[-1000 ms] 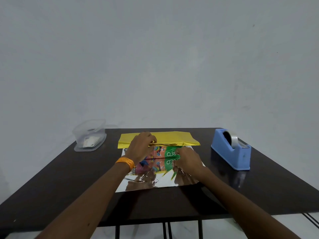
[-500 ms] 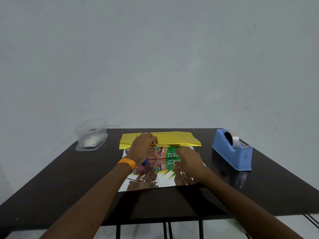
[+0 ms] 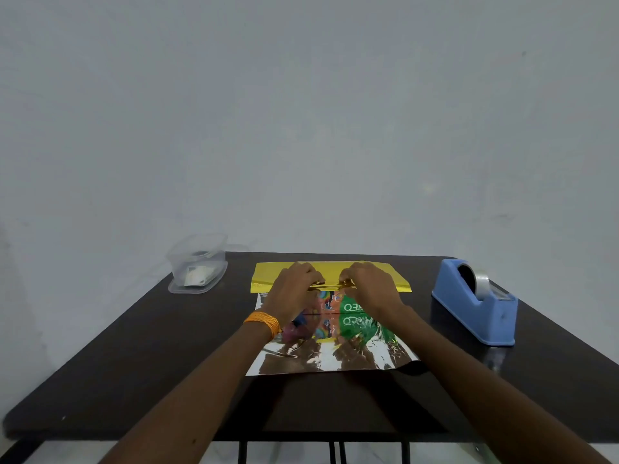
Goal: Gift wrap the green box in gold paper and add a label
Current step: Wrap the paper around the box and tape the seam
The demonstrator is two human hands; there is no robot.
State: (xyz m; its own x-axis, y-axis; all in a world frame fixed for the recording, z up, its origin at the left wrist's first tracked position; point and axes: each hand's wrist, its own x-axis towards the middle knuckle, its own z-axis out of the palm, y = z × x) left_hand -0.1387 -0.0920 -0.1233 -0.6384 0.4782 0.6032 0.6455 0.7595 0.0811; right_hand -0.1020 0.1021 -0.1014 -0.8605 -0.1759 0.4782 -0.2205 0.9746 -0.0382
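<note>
Head view: box lies on the paper mid-table, green printed side facing the camera and mirrored in the paper's silver near part. Gold far flap is folded over the box top. Left hand and right hand, fingers curled, both pinch the flap's edge, close together. Tape dispenser at right, clear tub far left.

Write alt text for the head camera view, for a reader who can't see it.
A person's left hand and right hand pinch the edge of gold paper along the far side of a green box on a dark table. A blue tape dispenser stands at right, a clear plastic container at left.
</note>
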